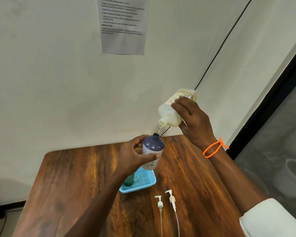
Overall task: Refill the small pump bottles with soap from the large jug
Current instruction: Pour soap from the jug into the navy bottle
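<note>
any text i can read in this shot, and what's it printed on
"INITIAL STATE": bold heading on the printed sheet taped to the wall.
Numbered steps on the same sheet: too small and blurred to quote reliably.
Label on the large jug tilted in the right hand: blue letters, partly covered, unreadable.
Small pump bottle in the left hand: pattern only, no readable words.

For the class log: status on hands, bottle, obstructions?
Left hand grips open bottle. Right hand tips jug, soap running. Nothing blocking the pour.

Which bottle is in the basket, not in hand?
The green bottle, standing in the blue basket. The navy-topped bottle is held up by the left hand.
</note>
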